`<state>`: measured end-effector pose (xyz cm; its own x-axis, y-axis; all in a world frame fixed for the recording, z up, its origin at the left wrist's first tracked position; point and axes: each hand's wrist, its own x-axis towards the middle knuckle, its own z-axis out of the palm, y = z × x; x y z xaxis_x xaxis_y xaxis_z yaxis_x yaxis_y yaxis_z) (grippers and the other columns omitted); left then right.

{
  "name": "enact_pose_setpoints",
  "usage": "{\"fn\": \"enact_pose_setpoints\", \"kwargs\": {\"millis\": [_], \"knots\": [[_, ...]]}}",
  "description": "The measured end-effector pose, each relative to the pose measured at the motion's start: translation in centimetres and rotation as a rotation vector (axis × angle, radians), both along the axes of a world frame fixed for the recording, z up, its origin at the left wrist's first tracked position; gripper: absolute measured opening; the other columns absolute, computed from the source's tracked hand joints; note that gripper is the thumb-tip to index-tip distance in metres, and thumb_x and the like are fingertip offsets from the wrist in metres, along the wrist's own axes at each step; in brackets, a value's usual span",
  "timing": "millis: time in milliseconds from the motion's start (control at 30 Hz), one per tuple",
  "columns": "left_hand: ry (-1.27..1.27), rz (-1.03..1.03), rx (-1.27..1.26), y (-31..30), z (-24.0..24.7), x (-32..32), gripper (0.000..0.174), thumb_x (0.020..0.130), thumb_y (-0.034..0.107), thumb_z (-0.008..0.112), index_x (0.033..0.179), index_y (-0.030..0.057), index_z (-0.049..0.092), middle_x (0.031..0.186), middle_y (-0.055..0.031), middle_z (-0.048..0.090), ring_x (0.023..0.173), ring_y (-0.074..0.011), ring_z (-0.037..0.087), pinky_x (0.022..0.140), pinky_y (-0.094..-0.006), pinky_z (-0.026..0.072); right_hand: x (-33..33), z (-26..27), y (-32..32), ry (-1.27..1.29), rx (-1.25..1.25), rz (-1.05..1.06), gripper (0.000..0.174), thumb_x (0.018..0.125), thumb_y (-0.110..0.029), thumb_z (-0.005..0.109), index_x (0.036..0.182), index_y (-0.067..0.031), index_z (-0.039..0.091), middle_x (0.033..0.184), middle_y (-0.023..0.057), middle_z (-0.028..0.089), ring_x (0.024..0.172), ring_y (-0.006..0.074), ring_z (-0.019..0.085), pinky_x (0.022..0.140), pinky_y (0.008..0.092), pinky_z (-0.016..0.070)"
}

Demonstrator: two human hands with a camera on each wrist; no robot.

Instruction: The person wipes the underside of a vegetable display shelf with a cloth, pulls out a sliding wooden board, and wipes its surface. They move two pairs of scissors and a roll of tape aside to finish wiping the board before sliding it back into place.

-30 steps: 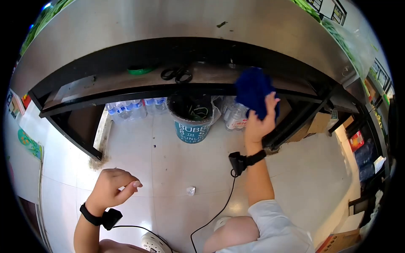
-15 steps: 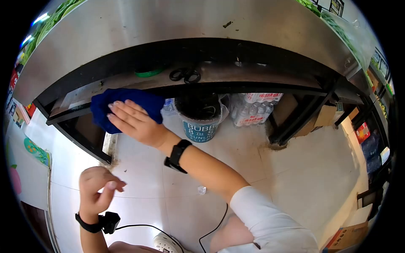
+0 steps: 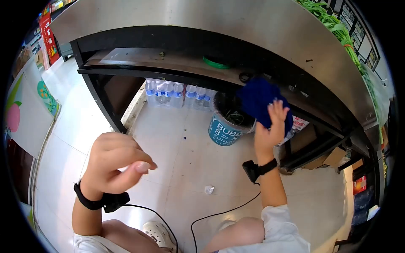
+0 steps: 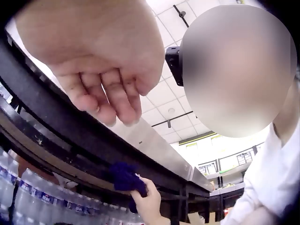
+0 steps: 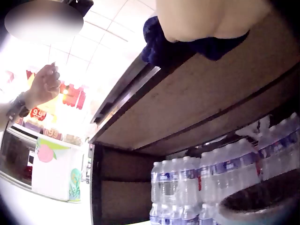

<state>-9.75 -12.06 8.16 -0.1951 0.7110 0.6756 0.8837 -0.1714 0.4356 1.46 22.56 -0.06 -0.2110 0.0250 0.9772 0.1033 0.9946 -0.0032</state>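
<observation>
My right hand [image 3: 271, 126] presses a dark blue cloth [image 3: 257, 99] against the front edge of the black-framed shelf [image 3: 177, 78] under a metal counter. Its fingers lie nearly straight over the cloth, which drapes across the edge. In the left wrist view, the cloth [image 4: 124, 177] bunches up beside the fingers. My left hand [image 3: 118, 162] hangs in the air at the left, loosely curled with nothing in it; its palm side shows in the left wrist view. On the shelf lie a green ring [image 3: 216, 62] and a black loop [image 3: 245, 77], partly hidden by the cloth.
Beneath the shelf stands a blue bin [image 3: 225, 131] with a dark liner. Packs of water bottles [image 3: 168, 92] sit behind it. Crumpled plastic [image 3: 209, 189] lies on the tiled floor. Cables run from both wrist cameras. Green vegetables [image 3: 333, 25] lie atop the counter.
My right hand swept the cloth left along the shelf edge, then back to the right. The head view has turned, shifting the shelf and bin. My left hand stays raised, looking larger.
</observation>
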Motion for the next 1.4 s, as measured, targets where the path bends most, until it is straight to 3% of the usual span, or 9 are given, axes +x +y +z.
{"fn": "enact_pose_setpoints", "kwargs": {"millis": [400, 533, 600, 767, 867, 933, 1033, 1233, 1400], "knots": [[0.145, -0.078, -0.024, -1.2, 0.9, 0.6, 0.002, 0.072, 0.012, 0.066, 0.07, 0.0104, 0.065, 0.056, -0.0005, 0.053, 0.048, -0.0175, 0.052, 0.044, -0.0292, 0.0372, -18.7, -0.6, -17.8, -0.354, 0.384, 0.534, 0.035, 0.079, -0.009, 0.055, 0.115, -0.0058, 0.059, 0.12, 0.01, 0.059, 0.112, 0.0257, 0.056, 0.101, 0.0384, 0.0405], [0.172, -0.086, -0.061, -2.3, 1.8, 0.8, 0.008, 0.075, 0.011, 0.06, 0.07, 0.01, 0.066, 0.057, -0.0007, 0.057, 0.048, -0.0168, 0.053, 0.044, -0.0286, 0.0388, -16.7, -4.7, -17.8, -0.749, -0.646, 0.763, 0.039, 0.073, -0.018, 0.07, 0.108, -0.0047, 0.059, 0.086, 0.0169, 0.065, 0.077, 0.0313, 0.065, 0.073, 0.0362, 0.0507], [0.151, -0.065, -0.065, -2.5, 1.8, 1.0, 0.009, 0.076, 0.011, 0.06, 0.07, 0.0093, 0.066, 0.056, -0.0014, 0.057, 0.048, -0.0177, 0.054, 0.044, -0.0293, 0.039, -15.5, -8.4, -16.1, -0.628, -1.026, 1.029, 0.032, 0.081, -0.012, 0.067, 0.108, 0.0036, 0.058, 0.096, 0.0112, 0.067, 0.081, 0.0165, 0.064, 0.073, 0.0277, 0.0513], [-0.164, 0.038, -0.006, -1.0, 0.7, 0.8, 0.017, 0.083, 0.012, 0.057, 0.07, 0.0042, 0.064, 0.057, -0.0053, 0.056, 0.05, -0.0173, 0.055, 0.048, -0.0278, 0.0417, -8.7, -3.7, -11.4, -0.668, -1.765, 1.227, 0.036, 0.083, -0.011, 0.068, 0.112, 0.0047, 0.054, 0.097, 0.0122, 0.065, 0.081, 0.0169, 0.065, 0.072, 0.0269, 0.0542], [-0.51, 0.168, 0.051, 0.0, -0.4, 0.7, 0.029, 0.093, 0.019, 0.046, 0.076, 0.0012, 0.062, 0.066, -0.0048, 0.059, 0.06, -0.0105, 0.057, 0.054, -0.0239, 0.0428, -4.8, 0.0, -9.2, -0.716, -1.841, 1.249, 0.044, 0.084, -0.017, 0.067, 0.119, 0.0036, 0.05, 0.102, 0.0128, 0.064, 0.086, 0.0189, 0.065, 0.076, 0.0284, 0.0542], [-0.528, 0.262, 0.014, 1.1, -1.0, 0.1, 0.026, 0.096, 0.021, 0.043, 0.094, -0.0001, 0.059, 0.078, -0.0049, 0.059, 0.074, -0.0113, 0.055, 0.07, -0.0242, 0.0425, -2.7, 1.3, -8.4, -0.685, -1.872, 1.253, 0.046, 0.084, -0.021, 0.067, 0.12, 0.0026, 0.05, 0.105, 0.0122, 0.063, 0.09, 0.0189, 0.064, 0.078, 0.0292, 0.0539], [-0.62, 0.284, -0.03, 2.7, -2.4, -0.1, 0.025, 0.095, 0.022, 0.046, 0.108, 0.0036, 0.055, 0.097, -0.0046, 0.059, 0.091, -0.0122, 0.055, 0.075, -0.0243, 0.0423, -0.7, 2.9, -8.0, -0.669, -1.876, 1.209, 0.048, 0.083, -0.023, 0.067, 0.121, 0.0014, 0.05, 0.108, 0.0112, 0.062, 0.095, 0.0183, 0.062, 0.08, 0.0301, 0.0534], [0.152, 0.248, -0.011, 4.6, -1.5, 2.8, 0.022, 0.079, 0.009, 0.068, 0.1, 0.0068, 0.062, 0.098, -0.0072, 0.057, 0.09, -0.0193, 0.056, 0.074, -0.0282, 0.0455, 1.0, 3.5, -7.9, -0.62, -1.913, 1.289, 0.049, 0.083, -0.025, 0.068, 0.12, 0.0014, 0.05, 0.108, 0.0114, 0.062, 0.093, 0.0183, 0.064, 0.079, 0.0309, 0.0544], [0.278, 0.22, 0.039, 6.7, -1.5, 4.5, 0.026, 0.071, 0.012, 0.074, 0.097, 0.0141, 0.068, 0.097, -0.0052, 0.053, 0.083, -0.0206, 0.052, 0.069, -0.0305, 0.0451, 2.0, 3.9, -7.7, -0.608, -1.919, 1.321, 0.048, 0.084, -0.026, 0.067, 0.119, 0.001, 0.05, 0.105, 0.0121, 0.063, 0.089, 0.0187, 0.065, 0.076, 0.0313, 0.0555]]}}
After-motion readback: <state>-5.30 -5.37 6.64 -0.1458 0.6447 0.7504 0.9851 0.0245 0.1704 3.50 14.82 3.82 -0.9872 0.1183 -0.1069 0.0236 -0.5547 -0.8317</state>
